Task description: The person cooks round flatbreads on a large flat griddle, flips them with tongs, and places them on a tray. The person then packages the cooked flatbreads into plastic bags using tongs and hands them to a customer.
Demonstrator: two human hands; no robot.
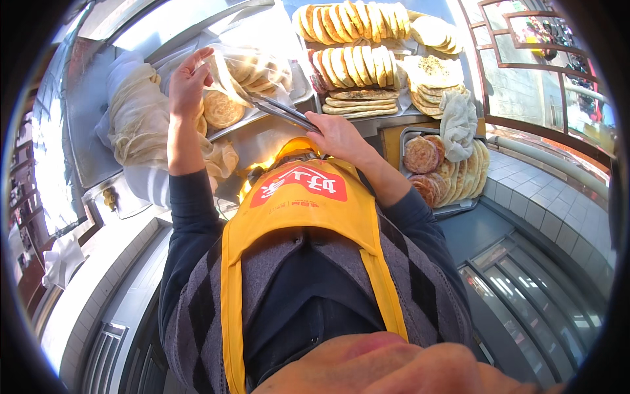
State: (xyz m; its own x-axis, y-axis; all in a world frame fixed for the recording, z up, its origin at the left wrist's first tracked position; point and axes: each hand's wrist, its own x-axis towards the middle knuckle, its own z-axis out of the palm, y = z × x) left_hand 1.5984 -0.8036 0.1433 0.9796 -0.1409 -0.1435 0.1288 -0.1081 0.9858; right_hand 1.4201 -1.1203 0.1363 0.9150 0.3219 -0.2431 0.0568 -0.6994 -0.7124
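My left hand [189, 83] is raised at the upper left, fingers pinched on the edge of what looks like a clear plastic bag [222, 52]. My right hand [339, 136] grips metal tongs [285, 114] that reach up and to the left. At the tips of the tongs a flatbread [227, 79] stands on edge beside my left fingers; glare hides how far it sits in the bag. Just below it, a round browned flatbread [224, 109] lies on a metal tray [241, 127]. More flatbreads [261, 71] show behind the bag.
Rows of upright flatbreads [352, 22] fill the tray at the back. Flat stacks [435, 88] stand to their right. Cream cloth [140, 118] lies bunched at left. A lower right tray [455, 203] holds round breads [421, 155] under a whitish cloth [458, 123]. Window bars [521, 64] edge the right.
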